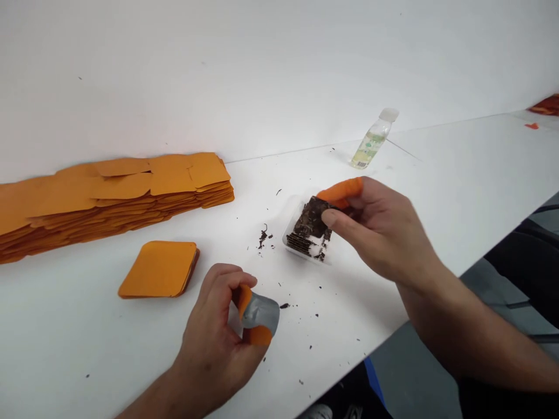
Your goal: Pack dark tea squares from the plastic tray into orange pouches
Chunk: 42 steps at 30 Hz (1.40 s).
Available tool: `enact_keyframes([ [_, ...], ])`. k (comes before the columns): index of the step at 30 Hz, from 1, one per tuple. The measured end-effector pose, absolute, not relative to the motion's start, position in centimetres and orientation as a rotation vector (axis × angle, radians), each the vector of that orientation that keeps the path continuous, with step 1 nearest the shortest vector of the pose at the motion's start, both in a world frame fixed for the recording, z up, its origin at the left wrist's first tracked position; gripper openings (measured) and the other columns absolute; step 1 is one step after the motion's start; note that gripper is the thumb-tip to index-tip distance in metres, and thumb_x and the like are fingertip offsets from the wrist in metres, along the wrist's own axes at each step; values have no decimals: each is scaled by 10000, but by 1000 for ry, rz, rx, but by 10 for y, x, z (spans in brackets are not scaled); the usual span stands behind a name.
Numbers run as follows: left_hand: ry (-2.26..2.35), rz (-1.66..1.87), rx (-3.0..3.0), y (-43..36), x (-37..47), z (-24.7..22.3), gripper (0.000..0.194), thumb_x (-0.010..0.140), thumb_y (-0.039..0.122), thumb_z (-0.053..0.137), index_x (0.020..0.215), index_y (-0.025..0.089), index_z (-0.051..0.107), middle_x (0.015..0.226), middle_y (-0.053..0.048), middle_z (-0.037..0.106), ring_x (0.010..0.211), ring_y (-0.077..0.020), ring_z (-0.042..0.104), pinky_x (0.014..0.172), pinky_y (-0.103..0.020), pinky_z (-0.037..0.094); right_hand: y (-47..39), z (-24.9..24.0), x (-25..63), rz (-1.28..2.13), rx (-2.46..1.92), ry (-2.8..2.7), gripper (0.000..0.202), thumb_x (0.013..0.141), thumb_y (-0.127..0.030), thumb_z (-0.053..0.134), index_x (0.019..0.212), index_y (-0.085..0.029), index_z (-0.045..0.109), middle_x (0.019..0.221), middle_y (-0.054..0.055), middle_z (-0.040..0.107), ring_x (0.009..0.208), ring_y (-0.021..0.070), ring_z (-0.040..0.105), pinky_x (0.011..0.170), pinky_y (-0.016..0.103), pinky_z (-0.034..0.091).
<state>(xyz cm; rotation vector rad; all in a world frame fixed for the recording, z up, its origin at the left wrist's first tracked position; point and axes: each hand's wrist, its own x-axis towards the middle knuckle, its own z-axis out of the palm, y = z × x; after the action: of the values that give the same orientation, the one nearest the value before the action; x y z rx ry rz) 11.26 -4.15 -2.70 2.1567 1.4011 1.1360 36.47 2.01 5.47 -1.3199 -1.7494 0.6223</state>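
The dark slab (313, 216) is in the right hand (388, 230), over a clear plastic tray (293, 212) that stands between the far edge and the near edge of the desk (437, 186). We see the right hand pinching the slab between the thumb and a finger wearing an orange cover (343, 190); the left hand (213, 331) is curled, gripping a grey-and-orange packet (261, 313) between thumb and fingers. We cannot tell how much of the orange at the left thumb belongs to the packet. For a sound grip, we should press lightly on the slab with the flat of the finger and thumb, since the material looks brittle and would probably shed under force. We should raise it evenly, without scraping the layered pieces (298, 243) in the tray, and hold the packet by its sides so that it is not crushed. The slab itself is blackish brown, thin and roughly four-sided, with a coarse, flaky face; it is tilted, and we cannot tell whether its lower edge touches the layers. Loose crumbs (262, 236) lie on the desk beside the tray, with others scattered toward the near edge.
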Motion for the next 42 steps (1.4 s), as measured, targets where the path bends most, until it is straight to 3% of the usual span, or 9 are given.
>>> enact_keyframes([
  [6, 1497, 1180, 2164, -41, 115, -28, 379, 765, 129, 595, 1117, 241, 509, 1009, -41, 548, 884, -198, 612, 677, -315, 563, -31, 47, 327, 1224, -955, -1226, 172, 891, -222, 815, 934, -283, 660, 758, -38, 738, 656, 149, 745, 635, 299, 649],
  [11, 1517, 1216, 2124, -42, 116, -29, 389, 777, 141, 621, 1134, 237, 501, 1026, -50, 541, 897, -204, 617, 610, -286, 561, -42, 24, 313, 1437, -859, -1180, 145, 925, -183, 772, 944, -249, 645, 754, -16, 770, 709, 141, 779, 667, 265, 646],
  [17, 1515, 1234, 2136, -43, 117, -31, 403, 795, 136, 637, 1166, 212, 499, 1027, -39, 497, 775, -142, 547, 615, -261, 573, -43, 23, 315, 1204, -1091, -1495, 93, 929, -247, 725, 896, -241, 638, 716, -14, 714, 611, 145, 672, 534, 267, 543],
  [24, 1562, 1232, 2188, -46, 118, -37, 493, 765, 135, 671, 1219, 183, 486, 1047, -71, 500, 898, -200, 556, 744, -347, 610, -40, 29, 309, 628, -1188, -1916, 110, 910, -193, 692, 820, -229, 640, 683, -22, 631, 575, 140, 589, 543, 300, 529],
  [26, 1593, 1216, 2145, -46, 119, -37, 488, 762, 162, 679, 1209, 188, 482, 1061, -78, 504, 901, -210, 565, 731, -359, 609, -42, 25, 304, 560, -1103, -1973, 23, 926, -193, 683, 929, -213, 672, 804, 32, 674, 690, 177, 639, 581, 318, 569],
  [31, 1607, 1195, 2014, -46, 119, -38, 470, 748, 159, 693, 1164, 226, 484, 1007, -33, 483, 755, -166, 548, 642, -333, 582, -49, 13, 299, 416, -901, -2009, 380, 901, -132, 684, 1268, -192, 607, 1128, 138, 703, 1031, 275, 648, 813, 421, 631],
  [34, 1629, 1234, 1948, -49, 120, -41, 505, 744, 150, 700, 1184, 239, 469, 1048, -36, 484, 748, -156, 553, 641, -333, 585, -48, 9, 297, 470, -846, -2064, 384, 902, -101, 660, 1270, -193, 600, 1064, 118, 695, 978, 260, 653, 843, 430, 632],
  [37, 1647, 1250, 1878, -53, 123, -42, 502, 780, 198, 727, 1196, 244, 451, 1100, -48, 490, 744, -145, 573, 620, -322, 593, -44, 9, 295, 666, -898, -2073, 293, 914, -128, 629, 1197, -203, 622, 986, 81, 689, 870, 226, 667, 763, 390, 632],
  [42, 1626, 1271, 1886, -53, 124, -39, 489, 751, 226, 743, 1134, 248, 439, 1012, -14, 495, 669, -128, 571, 550, -297, 597, -40, 7, 294, 779, -993, -1936, 244, 926, -159, 619, 1146, -264, 625, 973, 12, 735, 811, 176, 710, 728, 313, 628],
])
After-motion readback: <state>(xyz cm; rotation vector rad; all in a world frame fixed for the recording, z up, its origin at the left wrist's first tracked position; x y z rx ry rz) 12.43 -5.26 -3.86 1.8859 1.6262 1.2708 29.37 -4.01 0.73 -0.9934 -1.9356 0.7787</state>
